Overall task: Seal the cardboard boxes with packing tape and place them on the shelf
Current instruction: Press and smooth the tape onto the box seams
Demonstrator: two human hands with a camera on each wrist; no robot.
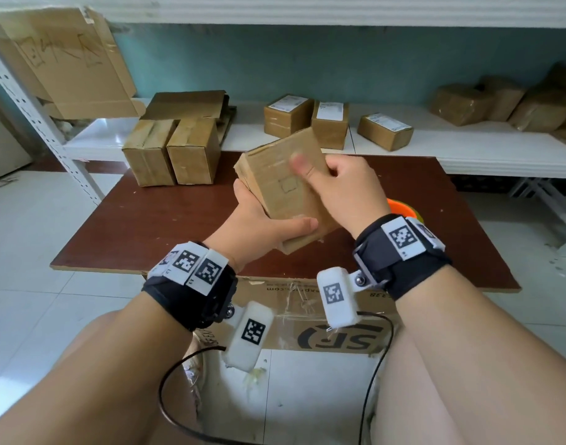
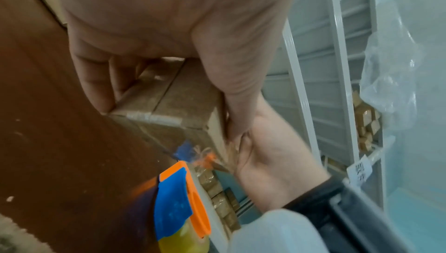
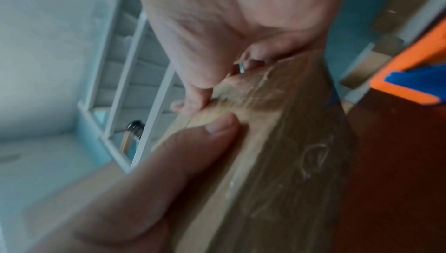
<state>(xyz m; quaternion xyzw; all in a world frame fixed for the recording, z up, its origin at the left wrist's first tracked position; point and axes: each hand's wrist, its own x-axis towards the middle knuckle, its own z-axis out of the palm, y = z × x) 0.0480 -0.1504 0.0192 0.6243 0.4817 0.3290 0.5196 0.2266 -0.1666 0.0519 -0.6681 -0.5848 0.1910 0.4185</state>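
A small brown cardboard box is held tilted above the dark red table, between both hands. My left hand grips its near lower end, thumb laid along the front face and fingers underneath. My right hand grips the right side, thumb pressed on the top face. The left wrist view shows the box's end flaps with clear tape across the seam. In the right wrist view the box is blurred, with both thumbs on it. An orange and blue tape dispenser lies on the table to the right, mostly hidden behind my right wrist in the head view.
Two brown boxes stand at the table's far left edge. The white shelf behind carries several labelled boxes, more wrapped ones at the far right and flattened cardboard at the left. A large carton sits under the table by my knees.
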